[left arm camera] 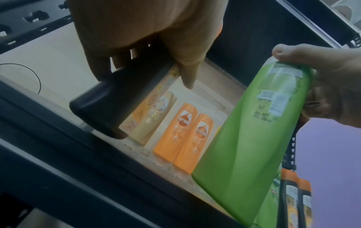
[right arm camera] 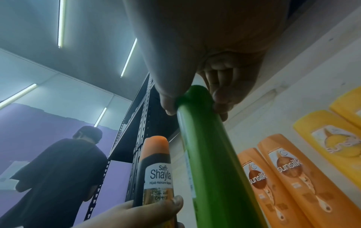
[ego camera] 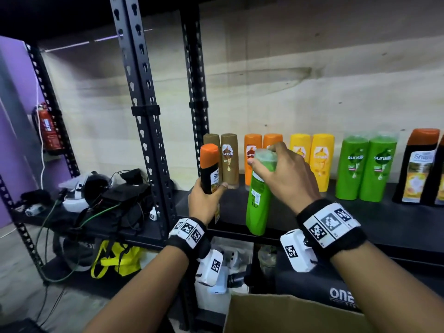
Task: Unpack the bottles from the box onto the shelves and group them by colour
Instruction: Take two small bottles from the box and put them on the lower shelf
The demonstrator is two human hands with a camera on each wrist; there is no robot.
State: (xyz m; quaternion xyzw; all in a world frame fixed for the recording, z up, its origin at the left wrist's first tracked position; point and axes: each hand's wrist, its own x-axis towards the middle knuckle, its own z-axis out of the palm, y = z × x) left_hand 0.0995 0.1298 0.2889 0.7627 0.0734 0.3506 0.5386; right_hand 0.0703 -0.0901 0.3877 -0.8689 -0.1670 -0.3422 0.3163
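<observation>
My left hand (ego camera: 206,200) grips the lower body of a black bottle with an orange cap (ego camera: 209,168), upright in front of the shelf's left end. My right hand (ego camera: 286,174) holds a green bottle (ego camera: 258,203) by its cap from above; it hangs over the shelf's front edge. On the black shelf (ego camera: 374,219) stand pairs of brown bottles (ego camera: 229,159), orange bottles (ego camera: 252,155), yellow bottles (ego camera: 322,162), green bottles (ego camera: 367,167) and black orange-capped bottles (ego camera: 420,167). In the wrist views the black bottle (left arm camera: 109,104) (right arm camera: 156,172) and green bottle (left arm camera: 254,131) (right arm camera: 205,146) are close up.
An open cardboard box (ego camera: 295,313) sits below my arms. A black slotted upright (ego camera: 144,111) stands just left of the black bottle. The left bay holds bags, cables and a helmet (ego camera: 96,188). A person in black (right arm camera: 58,169) stands behind in the right wrist view.
</observation>
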